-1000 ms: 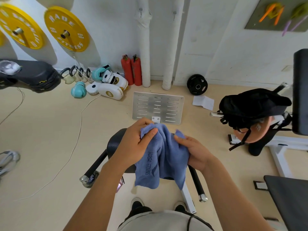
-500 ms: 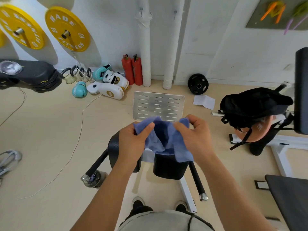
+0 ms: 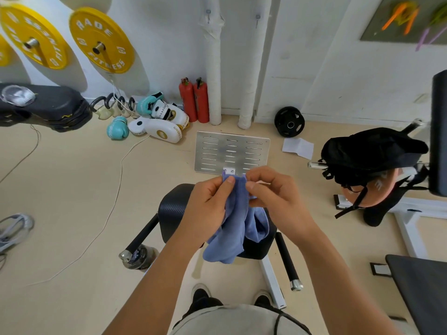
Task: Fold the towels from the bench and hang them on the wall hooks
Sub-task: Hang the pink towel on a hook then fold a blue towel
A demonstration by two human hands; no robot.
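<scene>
A blue towel (image 3: 235,228) hangs bunched between both hands above the black padded bench seat (image 3: 173,209). My left hand (image 3: 208,209) pinches its top edge with thumb and fingers. My right hand (image 3: 275,197) grips the neighbouring top edge, close beside the left. The towel's lower part droops over the seat. Two metal wall hooks (image 3: 208,12) (image 3: 257,17) sit high on the white wall, each above a white wrapped pipe.
A perforated metal plate (image 3: 232,153) lies on the floor beyond the bench. Red extinguishers (image 3: 193,100), boxing gloves (image 3: 159,126) and yellow weight plates (image 3: 101,39) line the wall. A black backpack (image 3: 372,153) rests on equipment at right. A cable (image 3: 113,199) crosses the floor.
My hands have come together from spread apart, bringing the towel's top corners next to each other. The towel now hangs lower and more bunched.
</scene>
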